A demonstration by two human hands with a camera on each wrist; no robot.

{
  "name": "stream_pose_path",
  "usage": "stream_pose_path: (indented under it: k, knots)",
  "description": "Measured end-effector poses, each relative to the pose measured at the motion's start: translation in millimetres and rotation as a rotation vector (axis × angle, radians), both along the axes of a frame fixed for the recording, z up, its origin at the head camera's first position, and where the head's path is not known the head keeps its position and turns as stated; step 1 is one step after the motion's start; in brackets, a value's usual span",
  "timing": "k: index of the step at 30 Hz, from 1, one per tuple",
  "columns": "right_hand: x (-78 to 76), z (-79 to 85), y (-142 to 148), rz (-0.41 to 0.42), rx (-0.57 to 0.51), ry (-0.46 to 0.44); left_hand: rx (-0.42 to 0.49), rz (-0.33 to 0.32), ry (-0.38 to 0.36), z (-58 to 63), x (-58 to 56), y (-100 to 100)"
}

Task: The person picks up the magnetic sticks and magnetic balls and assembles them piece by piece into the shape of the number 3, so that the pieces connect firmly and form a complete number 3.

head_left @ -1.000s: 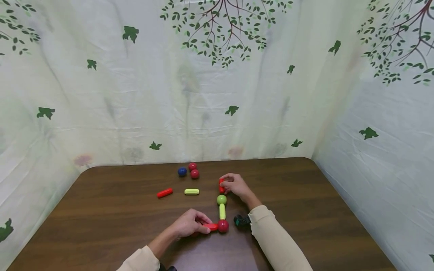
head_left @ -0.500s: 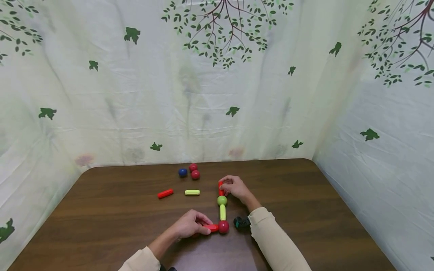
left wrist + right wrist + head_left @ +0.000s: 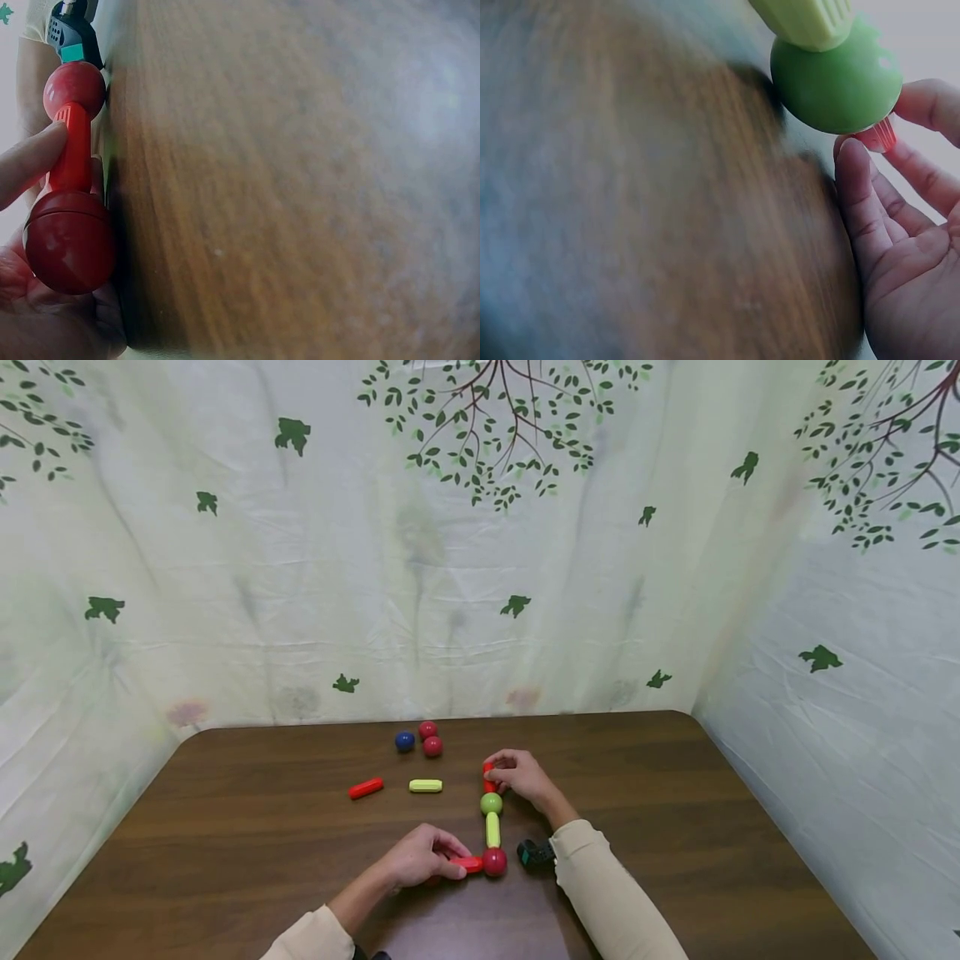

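Observation:
My left hand (image 3: 422, 857) pinches a red stick (image 3: 73, 161) near the table's front, thumb on one side. One red ball (image 3: 494, 862) sits at the stick's far end; another red ball (image 3: 71, 247) is at its near end, over the palm in the left wrist view. From the first ball a yellow-green stick (image 3: 492, 831) runs away from me to a green ball (image 3: 491, 804). Beyond that ball my right hand (image 3: 525, 779) pinches a second red stick (image 3: 489, 786) between thumb and fingers, its end against the ball. Fingers hide part of both red sticks.
Left of the right hand lie a loose yellow-green stick (image 3: 425, 786) and a loose red stick (image 3: 366, 789). Two red balls (image 3: 432, 747) and a blue ball (image 3: 405, 742) stand near the back edge of the wooden table (image 3: 637, 777). A leaf-patterned curtain (image 3: 420, 635) hangs behind.

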State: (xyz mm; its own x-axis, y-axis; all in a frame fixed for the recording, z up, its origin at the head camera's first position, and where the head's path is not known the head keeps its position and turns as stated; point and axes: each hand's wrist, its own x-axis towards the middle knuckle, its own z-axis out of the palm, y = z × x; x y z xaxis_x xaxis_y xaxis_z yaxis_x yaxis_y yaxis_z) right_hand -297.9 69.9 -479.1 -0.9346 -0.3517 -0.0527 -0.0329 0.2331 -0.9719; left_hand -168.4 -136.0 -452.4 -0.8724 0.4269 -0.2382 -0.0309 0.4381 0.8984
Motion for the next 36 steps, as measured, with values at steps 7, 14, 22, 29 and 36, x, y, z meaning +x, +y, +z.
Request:
stream_pose_path:
  k: [7,14,22,29,36]
  knots:
    - [0.3,0.5,-0.7,-0.008,0.003,0.007,0.002,-0.001,0.005,0.9,0.0,-0.2]
    - [1.0,0.2,-1.4,-0.019,0.034,0.024,0.010,-0.005,0.008,0.9,-0.3,-0.4]
    - [2.1,0.1,-1.9,-0.020,0.050,0.019,0.001,-0.001,0.005,-1.2,0.1,-1.5]
    - [4.1,0.9,-1.5,0.003,0.058,0.034,0.021,-0.004,0.020,-2.6,1.2,-1.4]
    - [2.2,1.7,-0.6,0.009,0.054,0.040,0.015,0.001,0.022,-0.9,1.1,-0.5]
